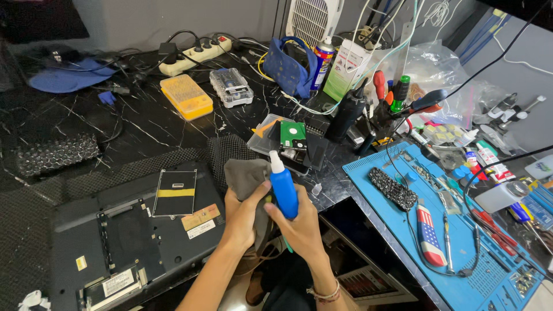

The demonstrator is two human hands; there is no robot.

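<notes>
Right hand [299, 227] — we note fingers curled tight round a blue spray bottle [283, 191], smooth plastic, cylindrical, with a white nozzle on top; it stands nearly upright above the desk's front edge. Left hand [245, 216] — clenched on a grey cloth [245, 178], soft and crumpled, bunched against the bottle's side; the thumb lies across the folds.

Below the left hand we list a laptop [115, 242], black, matte, lying bottom-up with a bay open and pale stickers on its shell. On it rests a flat rectangular cover [174, 193], dark with a yellow band.

Behind the cloth: a clear plastic tray [262, 138] holding a hard drive [292, 135] with a green board. Farther back, a yellow bit case [185, 96] and a clear one [230, 87], both ribbed boxes.

At right, a blue mat [403, 230], rubbery, carrying a screwdriver [447, 242] and a black mesh strip [391, 188]. The desk [138, 129] is black marble with white veins.
</notes>
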